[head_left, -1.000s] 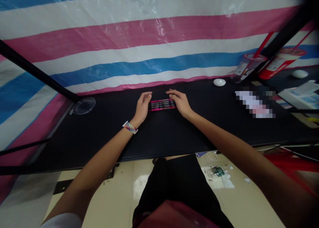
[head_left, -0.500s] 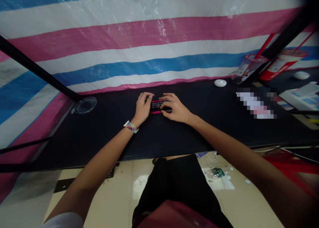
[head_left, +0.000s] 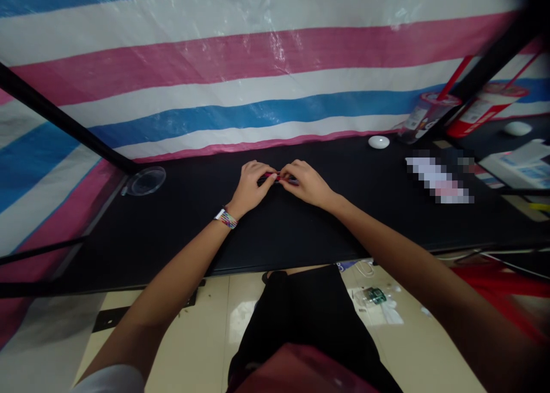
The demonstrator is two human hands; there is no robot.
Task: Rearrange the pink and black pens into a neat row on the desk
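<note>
Several slim pens (head_left: 273,176), dark with pink-red parts, are gathered between my two hands over the black table. Curled around their left end, my left hand (head_left: 252,184) has its thumb on the near side and its fingers on the far side. My right hand (head_left: 310,183) pinches the right end in the same way, its thumb and fingertips close to those of the left. Most of the bundle is hidden behind the fingers. A patterned band (head_left: 226,217) is on my left wrist.
A clear round lid (head_left: 146,181) lies at the table's left. Toward the right are a white egg-shaped object (head_left: 378,142), a blurred-out packet (head_left: 438,178), a cup with a red straw (head_left: 425,118) and a red-and-white cup (head_left: 483,112). A striped sheet (head_left: 266,55) hangs behind.
The pens lay spread in a row between my hands before. Now my hands have closed in on them, and the pens are bunched tightly together.
</note>
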